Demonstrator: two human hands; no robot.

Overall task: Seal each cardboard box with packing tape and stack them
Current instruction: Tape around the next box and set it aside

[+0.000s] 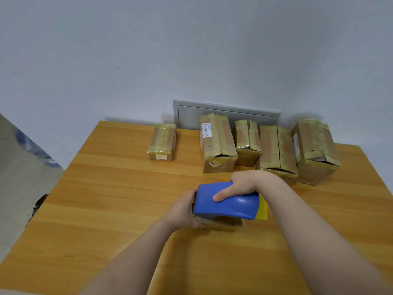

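Note:
A blue tape dispenser (pixel 227 207) sits over a small cardboard box (pixel 223 224) in the middle of the wooden table (pixel 106 199). My right hand (pixel 240 184) grips the dispenser from above. My left hand (pixel 185 209) holds the box's left end, and most of the box is hidden under the dispenser. A strip of yellowish tape (pixel 262 209) sticks out to the right of the dispenser. Several taped cardboard boxes stand along the far edge: a small one (pixel 162 141), a tall one with a barcode label (pixel 217 143), and more to its right (pixel 276 152).
A grey wall panel (pixel 225 109) sits behind the row of boxes. The table's left edge drops to the floor, where a bluish bag (pixel 32 145) lies. Bare wood runs across the left and near parts of the table.

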